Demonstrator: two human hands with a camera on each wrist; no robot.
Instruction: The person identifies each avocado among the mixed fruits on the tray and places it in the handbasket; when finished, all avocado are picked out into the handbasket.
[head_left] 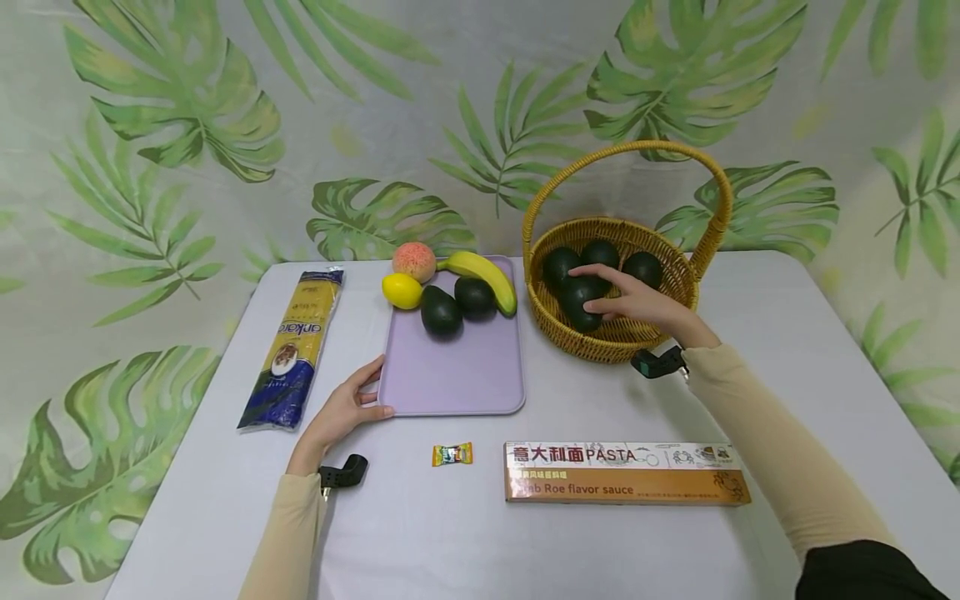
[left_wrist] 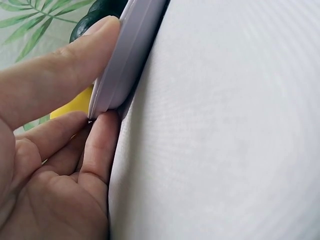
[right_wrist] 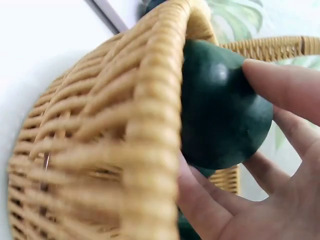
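Note:
My right hand point(head_left: 633, 298) reaches into the wicker basket point(head_left: 607, 350) and holds a dark green avocado point(right_wrist: 220, 110), thumb on one side and fingers around the other. In the right wrist view this avocado is just inside the woven rim. Other avocados point(head_left: 642, 269) lie around it in the basket. My left hand point(head_left: 343, 410) grips the near left corner of the lilac tray point(head_left: 453, 379), thumb on the rim and fingers against the side. On the tray's far half are two avocados point(head_left: 441, 312), a banana point(head_left: 483, 273), a lemon point(head_left: 402, 291) and a peach point(head_left: 414, 262).
A blue and yellow pasta packet point(head_left: 292, 350) lies left of the tray. In front are a small wrapped candy point(head_left: 452, 454) and a long pasta box point(head_left: 626, 473), the box below the right forearm. The basket's tall handle point(head_left: 630, 148) arches over its far side. A leaf-patterned cloth hangs behind.

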